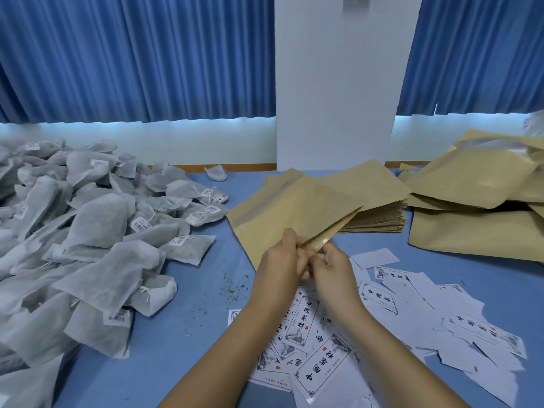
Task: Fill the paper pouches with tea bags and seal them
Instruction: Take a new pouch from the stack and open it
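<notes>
Both hands hold one brown paper pouch raised above the blue table, tilted with its mouth toward me. My left hand pinches one lip of the mouth and my right hand pinches the other, with the shiny inner lining showing between them. A large heap of grey-white tea bags with small labels covers the table's left side. A flat stack of empty pouches lies just behind the held one.
Bulkier brown pouches are piled at the right. White printed labels and backing scraps are scattered under and right of my forearms. One stray tea bag lies near the far edge. Small green crumbs dot the blue table.
</notes>
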